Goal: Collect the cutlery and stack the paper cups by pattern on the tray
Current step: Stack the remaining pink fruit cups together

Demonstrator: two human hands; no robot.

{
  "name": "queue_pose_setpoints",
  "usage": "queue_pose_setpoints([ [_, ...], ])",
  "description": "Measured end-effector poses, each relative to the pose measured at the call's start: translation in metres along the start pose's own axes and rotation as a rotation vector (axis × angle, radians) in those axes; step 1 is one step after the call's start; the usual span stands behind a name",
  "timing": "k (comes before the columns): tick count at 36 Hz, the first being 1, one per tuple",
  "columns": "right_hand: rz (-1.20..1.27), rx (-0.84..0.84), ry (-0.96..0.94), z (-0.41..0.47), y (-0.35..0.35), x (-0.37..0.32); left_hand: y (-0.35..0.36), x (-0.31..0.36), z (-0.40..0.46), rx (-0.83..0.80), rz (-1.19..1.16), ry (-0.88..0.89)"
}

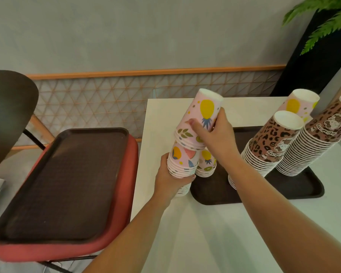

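My left hand (pixel 170 177) grips the lower part of an upside-down stack of pink fruit-pattern cups (pixel 182 160) at the left end of the dark tray (pixel 295 186) on the white table. My right hand (pixel 218 134) holds a shorter stack of the same pink fruit cups (pixel 202 115), tilted, its rims resting over the top of the lower stack. Behind these stands another low pink fruit stack (pixel 207 162). Two tall leopard-pattern stacks (pixel 268 142) (pixel 319 134) stand upside down on the tray, with one more pink fruit stack (pixel 301 104) behind them. No cutlery shows.
An empty dark tray (pixel 67 180) lies on a red chair seat (pixel 124 203) to the left of the white table (pixel 215 233). A dark chair back (pixel 8 107) is at far left. A black planter with a green plant (pixel 323 22) stands at the back right.
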State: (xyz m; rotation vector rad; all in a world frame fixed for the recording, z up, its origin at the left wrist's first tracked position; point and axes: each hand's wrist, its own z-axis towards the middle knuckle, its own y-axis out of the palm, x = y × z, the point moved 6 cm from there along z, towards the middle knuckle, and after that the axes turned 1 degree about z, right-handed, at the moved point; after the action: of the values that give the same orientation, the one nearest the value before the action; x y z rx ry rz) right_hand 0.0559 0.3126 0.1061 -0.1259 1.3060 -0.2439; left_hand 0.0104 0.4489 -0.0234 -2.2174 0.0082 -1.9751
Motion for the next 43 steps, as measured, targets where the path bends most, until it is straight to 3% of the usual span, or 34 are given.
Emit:
queue_pose_setpoints([
  [8,0.05,0.297,-0.095,0.017,-0.036,-0.014,-0.006,-0.007,0.002,0.036,-0.027,-0.02],
  [11,0.036,0.333,-0.107,0.02,-0.039,-0.004,-0.008,-0.007,0.003,0.04,-0.036,-0.014],
  [28,-0.279,0.144,0.128,-0.001,-0.018,0.095,-0.003,-0.003,0.004,0.024,-0.031,-0.021],
  [35,-0.218,0.231,-0.12,-0.014,-0.018,0.052,0.001,0.004,0.002,0.014,-0.002,-0.004],
  [38,-0.109,0.092,-0.16,-0.018,-0.006,0.034,0.002,0.005,0.002,0.016,-0.011,0.003],
  [43,-0.13,-0.144,-0.017,-0.022,0.016,0.033,0.006,0.008,0.002,0.007,-0.025,0.004],
])
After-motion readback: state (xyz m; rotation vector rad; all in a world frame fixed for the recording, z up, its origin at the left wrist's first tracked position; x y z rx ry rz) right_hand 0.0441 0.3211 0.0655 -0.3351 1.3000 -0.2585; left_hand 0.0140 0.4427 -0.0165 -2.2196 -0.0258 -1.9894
